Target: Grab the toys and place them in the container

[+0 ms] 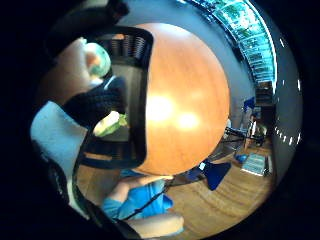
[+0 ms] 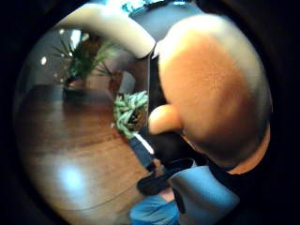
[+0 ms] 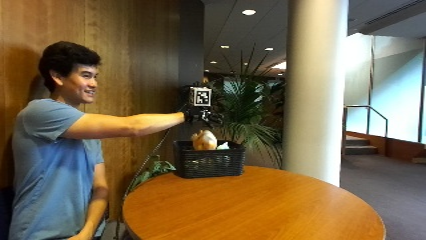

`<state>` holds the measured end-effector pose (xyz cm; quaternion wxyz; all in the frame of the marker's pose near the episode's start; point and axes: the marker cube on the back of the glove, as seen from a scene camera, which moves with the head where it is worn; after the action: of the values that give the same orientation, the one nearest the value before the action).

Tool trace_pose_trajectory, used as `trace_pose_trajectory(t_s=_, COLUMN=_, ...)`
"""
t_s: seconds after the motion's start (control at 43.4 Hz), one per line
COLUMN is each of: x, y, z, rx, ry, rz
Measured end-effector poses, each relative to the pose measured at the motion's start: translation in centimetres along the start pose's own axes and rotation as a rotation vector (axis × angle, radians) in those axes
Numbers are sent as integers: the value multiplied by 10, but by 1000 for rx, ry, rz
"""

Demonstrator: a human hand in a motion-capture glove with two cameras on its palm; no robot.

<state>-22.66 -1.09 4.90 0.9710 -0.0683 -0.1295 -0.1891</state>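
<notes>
In the outside view my gloved right hand (image 3: 200,116) is stretched out just above a black woven basket (image 3: 208,162) at the back edge of the round wooden table (image 3: 266,205). A tan-orange plush toy (image 3: 204,140) stands up out of the basket right under the hand. I cannot tell whether the hand still touches it. The same toy (image 2: 211,93) fills the thumb side palm view and shows beside the palm (image 1: 67,75) over the basket's rim (image 1: 145,100). A pale green and white toy (image 3: 223,146) (image 1: 100,59) lies in the basket beside it.
A potted palm (image 3: 249,110) stands right behind the basket and a thick white pillar (image 3: 316,90) stands to its right. A wood-panelled wall runs behind the person. The table's wide top (image 1: 185,100) stretches out in front of the basket.
</notes>
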Motion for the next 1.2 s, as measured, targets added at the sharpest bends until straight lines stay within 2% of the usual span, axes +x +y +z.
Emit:
trace_pose_trajectory(t_s=0.092, x=11, y=1, z=-7, rx=24, ry=42, rz=-11)
trace_pose_trajectory(t_s=0.276, x=61, y=3, z=-29, rx=42, ry=82, rz=86)
trace_pose_trajectory(t_s=0.391, x=67, y=-11, z=-30, rx=56, ry=120, rz=236)
trace_pose_trajectory(t_s=0.506, x=126, y=-2, z=-28, rx=77, ry=143, rz=414)
trace_pose_trajectory(t_s=0.598, x=165, y=14, z=-22, rx=58, ry=99, rz=376)
trace_pose_trajectory(t_s=0.714, x=215, y=39, z=-13, rx=20, ry=181, rz=336)
trace_pose_trajectory(t_s=0.783, x=232, y=50, z=-10, rx=39, ry=167, rz=302)
trace_pose_trajectory(t_s=0.852, x=245, y=55, z=-5, rx=69, ry=219, rz=334)
trace_pose_trajectory(t_s=0.921, x=257, y=65, z=2, rx=67, ry=225, rz=260)
trace_pose_trajectory(t_s=1.082, x=286, y=72, z=21, rx=62, ry=192, rz=481)
trace_pose_trajectory(t_s=1.197, x=293, y=80, z=25, rx=58, ry=153, rz=407)
